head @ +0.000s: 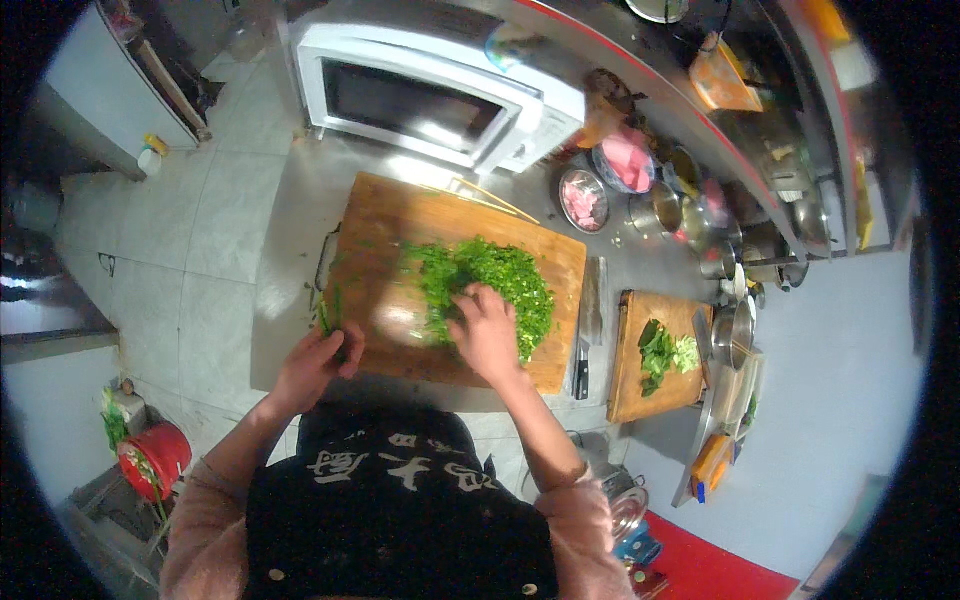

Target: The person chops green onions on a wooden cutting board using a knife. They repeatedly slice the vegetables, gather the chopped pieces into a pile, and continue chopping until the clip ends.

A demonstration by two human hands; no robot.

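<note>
A wide heap of finely chopped green leaves (510, 277) covers the right half of a large wooden chopping board (379, 214). My right hand (487, 330) reaches down onto the heap's near side, its fingers parted and their tips among the greens. At the board's near left corner is my left hand (319, 364), with its fingers curled. Thin green stalks (324, 313) show just past its fingertips; whether they are pinched or only lie there cannot be told. A cleaver with a black handle (582, 371) lies flat along the board's right side.
A white microwave oven (442, 97) stands behind the board, and chopsticks (495, 201) lie at its far edge. A smaller board (634, 375) at right carries leaves and a knife (701, 337). Metal bowls, one with pink pieces (583, 201), line the back right under a shelf.
</note>
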